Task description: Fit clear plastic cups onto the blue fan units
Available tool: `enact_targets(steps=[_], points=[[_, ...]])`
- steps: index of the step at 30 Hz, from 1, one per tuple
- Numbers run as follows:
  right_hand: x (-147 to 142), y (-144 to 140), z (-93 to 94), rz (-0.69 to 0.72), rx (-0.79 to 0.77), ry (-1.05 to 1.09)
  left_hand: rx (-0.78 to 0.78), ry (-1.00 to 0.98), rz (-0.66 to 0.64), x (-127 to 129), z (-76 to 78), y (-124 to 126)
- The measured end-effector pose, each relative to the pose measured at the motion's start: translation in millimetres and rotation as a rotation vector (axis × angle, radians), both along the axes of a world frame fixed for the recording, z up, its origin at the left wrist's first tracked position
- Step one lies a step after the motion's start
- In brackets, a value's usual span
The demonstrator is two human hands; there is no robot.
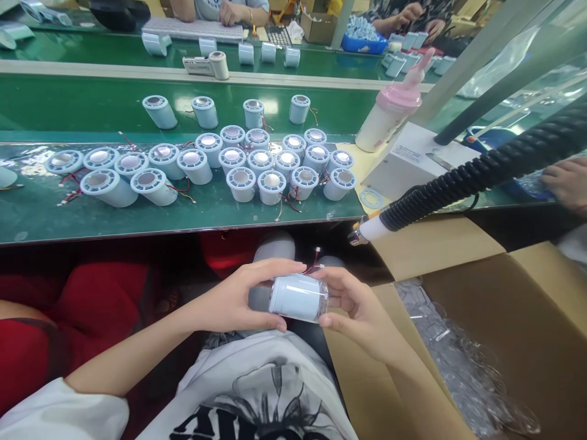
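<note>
A pale blue cylinder part lies sideways in front of my lap, gripped from both ends. My left hand wraps its left end, and my right hand holds its right end, where a clear cap shows. Thin red wires stick up from the part near my fingertips. Several matching cylinders with shiny tops and red wires stand clustered on the green bench above my hands.
A black corrugated hose with a white nozzle hangs over the bench edge at right. An open cardboard box with clear plastic stands at lower right. A pink-capped bottle stands behind. Another person's hand rests at far right.
</note>
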State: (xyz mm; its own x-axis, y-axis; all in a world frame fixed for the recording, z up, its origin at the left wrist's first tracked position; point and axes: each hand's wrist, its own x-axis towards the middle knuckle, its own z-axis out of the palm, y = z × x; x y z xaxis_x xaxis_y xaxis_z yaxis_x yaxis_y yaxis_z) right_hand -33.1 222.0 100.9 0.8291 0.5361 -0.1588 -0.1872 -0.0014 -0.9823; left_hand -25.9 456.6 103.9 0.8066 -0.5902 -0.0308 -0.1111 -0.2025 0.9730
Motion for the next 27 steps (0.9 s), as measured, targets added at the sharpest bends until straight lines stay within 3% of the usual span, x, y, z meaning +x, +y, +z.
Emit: enact_targets(steps=[12,27], points=[[2,8,-2.8,-0.080,0.102,0.297,0.017,-0.073,-0.026,2,0.1,0],[1,22,-4.3,-0.012,0.170,0.681,-0.059,-0.044,-0.051,2,-1.6,0]])
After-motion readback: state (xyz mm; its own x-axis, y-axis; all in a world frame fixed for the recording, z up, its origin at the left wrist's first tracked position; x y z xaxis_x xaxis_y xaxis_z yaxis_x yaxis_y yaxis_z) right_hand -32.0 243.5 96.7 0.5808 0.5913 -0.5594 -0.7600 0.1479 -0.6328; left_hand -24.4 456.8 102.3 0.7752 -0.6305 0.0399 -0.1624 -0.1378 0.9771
